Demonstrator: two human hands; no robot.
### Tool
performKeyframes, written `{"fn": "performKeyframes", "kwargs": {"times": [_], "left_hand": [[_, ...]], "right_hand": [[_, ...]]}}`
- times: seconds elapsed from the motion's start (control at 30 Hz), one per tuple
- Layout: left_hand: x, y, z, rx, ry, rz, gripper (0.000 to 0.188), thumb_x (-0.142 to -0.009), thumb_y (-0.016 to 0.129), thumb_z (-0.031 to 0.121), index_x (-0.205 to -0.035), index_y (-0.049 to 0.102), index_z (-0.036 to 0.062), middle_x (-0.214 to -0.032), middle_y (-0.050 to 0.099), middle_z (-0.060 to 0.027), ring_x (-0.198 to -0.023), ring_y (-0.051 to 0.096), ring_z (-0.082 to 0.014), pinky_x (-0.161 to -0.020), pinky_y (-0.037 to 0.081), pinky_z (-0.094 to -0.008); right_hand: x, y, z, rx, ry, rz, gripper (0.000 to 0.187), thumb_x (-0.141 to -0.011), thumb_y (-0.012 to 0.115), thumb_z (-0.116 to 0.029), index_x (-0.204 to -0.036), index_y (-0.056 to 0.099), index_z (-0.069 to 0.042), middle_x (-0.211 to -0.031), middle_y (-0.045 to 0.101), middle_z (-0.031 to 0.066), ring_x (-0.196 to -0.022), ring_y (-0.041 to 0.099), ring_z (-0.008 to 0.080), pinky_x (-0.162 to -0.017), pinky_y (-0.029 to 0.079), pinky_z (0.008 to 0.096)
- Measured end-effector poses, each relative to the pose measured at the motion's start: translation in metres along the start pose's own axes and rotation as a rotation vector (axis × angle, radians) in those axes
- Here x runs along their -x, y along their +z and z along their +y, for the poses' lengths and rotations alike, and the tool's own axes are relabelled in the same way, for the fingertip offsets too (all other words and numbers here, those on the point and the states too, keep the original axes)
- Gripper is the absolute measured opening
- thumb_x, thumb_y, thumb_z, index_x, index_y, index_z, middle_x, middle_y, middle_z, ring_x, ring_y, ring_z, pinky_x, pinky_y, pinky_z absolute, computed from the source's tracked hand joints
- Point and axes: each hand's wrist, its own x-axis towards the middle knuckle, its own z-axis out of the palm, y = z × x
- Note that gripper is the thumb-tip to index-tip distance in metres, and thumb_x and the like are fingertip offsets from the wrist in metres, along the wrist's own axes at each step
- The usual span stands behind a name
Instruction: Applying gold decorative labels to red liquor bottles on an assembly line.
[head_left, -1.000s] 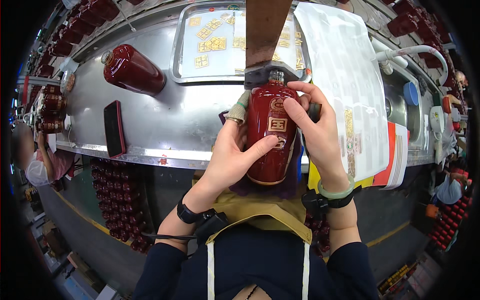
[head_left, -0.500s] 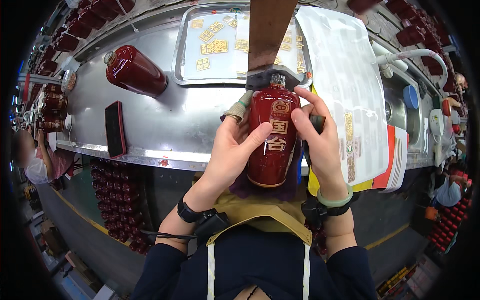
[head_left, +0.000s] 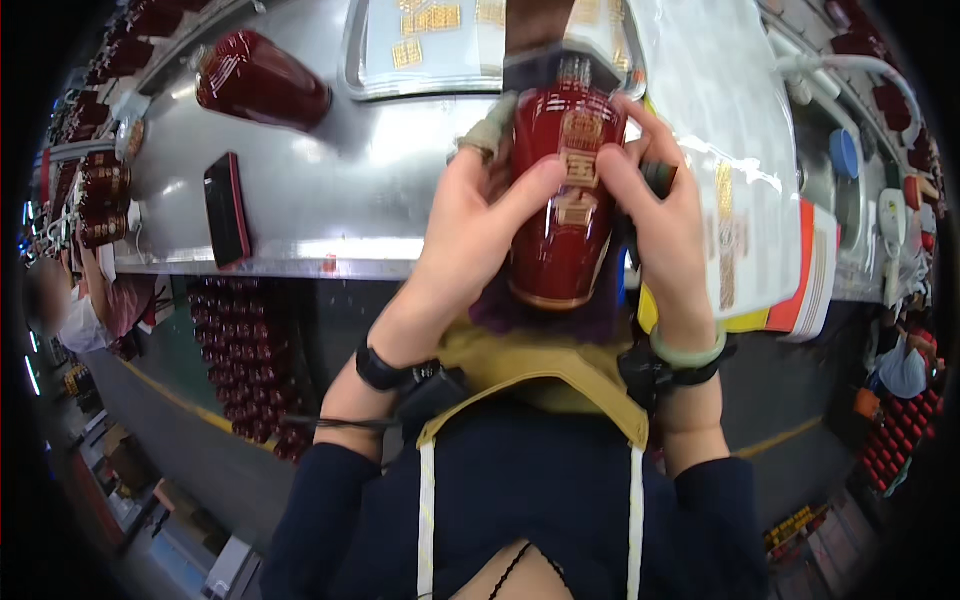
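The dark red glass bottle [head_left: 560,250] is in both hands at the near edge of the metal desk [head_left: 385,185], its neck pointing far and its base toward the apron [head_left: 510,350]. The left hand [head_left: 475,225] grasps its left side: the thumb lies across the front, and the other fingers, one wearing a pale knitted cover [head_left: 488,135], go around behind and are partly hidden. The right hand [head_left: 665,220] grasps the other side, its thumb beside the gold decoration [head_left: 578,170] and a finger reaching up the shoulder. I think this two-sided hold is for keeping the round body from rolling, while the decorated face stays visible to the person. A purple cloth [head_left: 492,305] shows under the base, perhaps as a cushion; whether the bottle rests on it, I cannot tell.

Far from the hands, the steel tray [head_left: 425,96] bears gold labels [head_left: 432,18], and the translucent sheet [head_left: 750,170] lies to the right, probably both placed within easy reach. At left, a second red bottle [head_left: 262,82] and a phone [head_left: 228,210] are well apart from the hands, seemingly leaving elbow room.
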Motion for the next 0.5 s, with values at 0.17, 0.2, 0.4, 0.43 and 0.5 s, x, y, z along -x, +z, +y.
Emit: {"fn": "performKeyframes", "kwargs": {"times": [0.17, 0.2, 0.4, 0.43, 0.5], "left_hand": [[-0.0042, -0.0034, -0.0051, 0.001, 0.056, -0.017, 0.075, -0.098, 0.076, 0.018, -0.155, 0.033, -0.0074, -0.144, 0.056, -0.0182, -0.130, 0.059, -0.0211, -0.110, 0.050, -0.0348], [-0.0032, -0.0040, -0.0053, 0.000, 0.052, -0.011, 0.075, -0.098, 0.076, 0.018, -0.155, 0.033, -0.0074, -0.144, 0.056, -0.0182, -0.130, 0.059, -0.0211, -0.110, 0.050, -0.0348], [0.0007, -0.0012, -0.0070, 0.031, 0.058, -0.006, 0.067, -0.102, 0.070, 0.017, -0.154, 0.036, -0.0062, -0.143, 0.059, -0.0163, -0.129, 0.060, -0.0198, -0.110, 0.050, -0.0344], [0.0012, -0.0011, -0.0063, 0.032, 0.065, -0.009, 0.067, -0.102, 0.070, 0.017, -0.154, 0.036, -0.0062, -0.143, 0.059, -0.0163, -0.129, 0.060, -0.0198, -0.110, 0.050, -0.0344], [0.0008, -0.0032, -0.0039, 0.131, 0.013, -0.008, 0.066, -0.103, 0.069, 0.018, -0.155, 0.035, -0.0067, -0.146, 0.057, -0.0164, -0.130, 0.059, -0.0196, -0.111, 0.048, -0.0342]], "right_hand": [[-0.0046, 0.0013, 0.0054, -0.132, -0.029, -0.018, 0.058, -0.093, 0.083, -0.019, -0.142, 0.059, 0.000, -0.089, 0.050, -0.0072, -0.082, 0.051, 0.0018, -0.076, 0.044, 0.0164], [-0.0035, 0.0021, 0.0065, -0.134, -0.024, -0.021, 0.058, -0.093, 0.083, -0.019, -0.142, 0.059, 0.000, -0.089, 0.050, -0.0072, -0.082, 0.051, 0.0018, -0.076, 0.044, 0.0164], [-0.0019, -0.0008, 0.0083, -0.085, -0.028, -0.018, 0.059, -0.094, 0.082, -0.020, -0.143, 0.058, 0.000, -0.090, 0.051, -0.0066, -0.084, 0.055, 0.0029, -0.077, 0.045, 0.0171], [-0.0006, -0.0004, 0.0067, -0.087, -0.035, -0.014, 0.056, -0.095, 0.080, -0.019, -0.143, 0.059, -0.001, -0.089, 0.051, -0.0069, -0.083, 0.053, 0.0026, -0.077, 0.044, 0.0172], [0.0010, -0.0022, 0.0043, -0.101, -0.015, -0.024, 0.054, -0.096, 0.079, -0.018, -0.143, 0.059, -0.001, -0.088, 0.052, -0.0068, -0.082, 0.053, 0.0024, -0.077, 0.044, 0.0176]]}}
